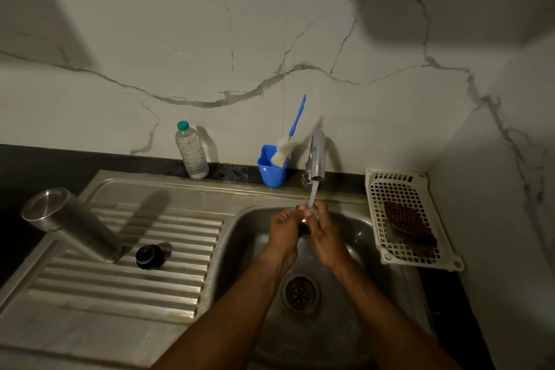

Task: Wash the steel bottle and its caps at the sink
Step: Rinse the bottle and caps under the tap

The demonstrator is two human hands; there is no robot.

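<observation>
At the sink [357, 228], I am holding a small dark cap [304, 221] under water running from the tap [317, 156]. The fingers of my left hand [283, 227] and right hand [326, 230] are both curling round it, so little of it is showing beyond a wet glint. The steel bottle [72, 225], brushed and dull grey, is standing mouth-down on the ribbed drainboard [120, 288], well apart from my hands. A second cap [150, 256], black and round, is sitting just beside its mouth.
</observation>
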